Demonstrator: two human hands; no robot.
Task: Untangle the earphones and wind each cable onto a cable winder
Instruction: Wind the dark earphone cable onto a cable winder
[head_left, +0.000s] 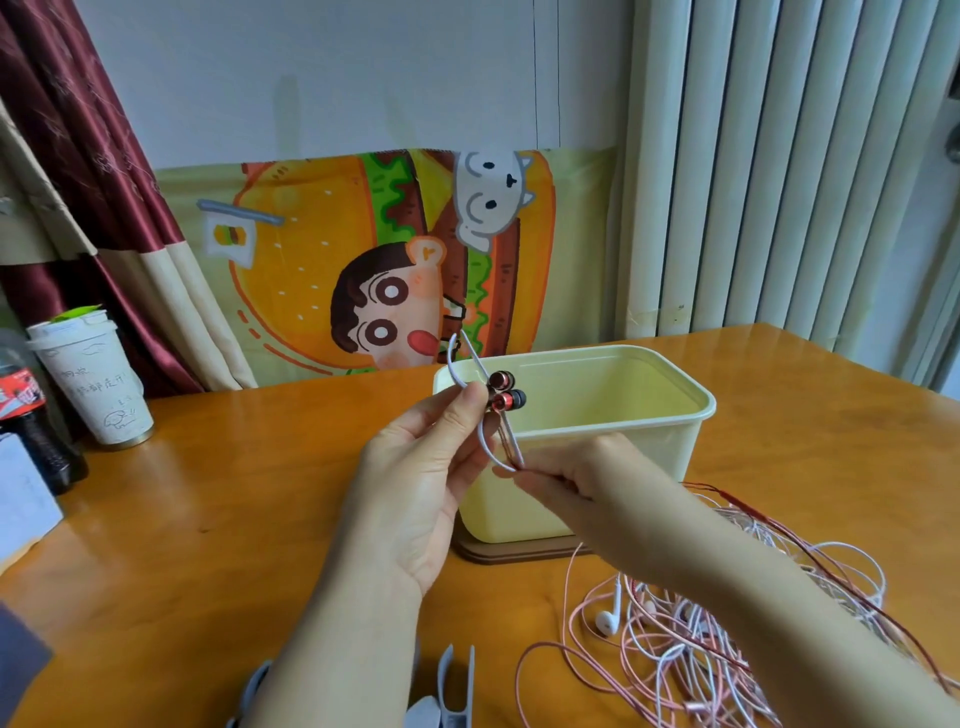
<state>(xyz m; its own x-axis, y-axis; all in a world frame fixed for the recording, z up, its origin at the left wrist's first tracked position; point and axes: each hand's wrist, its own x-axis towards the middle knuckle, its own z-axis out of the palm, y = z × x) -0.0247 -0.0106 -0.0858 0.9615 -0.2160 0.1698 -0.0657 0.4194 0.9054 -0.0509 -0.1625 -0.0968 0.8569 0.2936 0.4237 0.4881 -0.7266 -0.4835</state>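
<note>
Warm orange, cream and red around a cartoon burger print.

The table (208, 519) is glossy orange-brown; on it at centre right of the frame the tub (597, 452) is pale yellow over a dark brown base (519, 553). At centre the red earbuds (506, 391) are metallic red with black tips, their dark red cable (506, 441) crossing a white cable loop (453, 358). At lower right the tangle of cables (701, 623) mixes pink, white and dark red. At the bottom edge the winders (457, 686) are grey-blue. The cloth (311, 249) behind shows an orange burger with green and brown layers. At upper left the curtain (78, 156) is maroon with a cream band. At left the cup (93, 384) is white with line drawings, and the bottle (26, 415) is dark with a red label.
</note>
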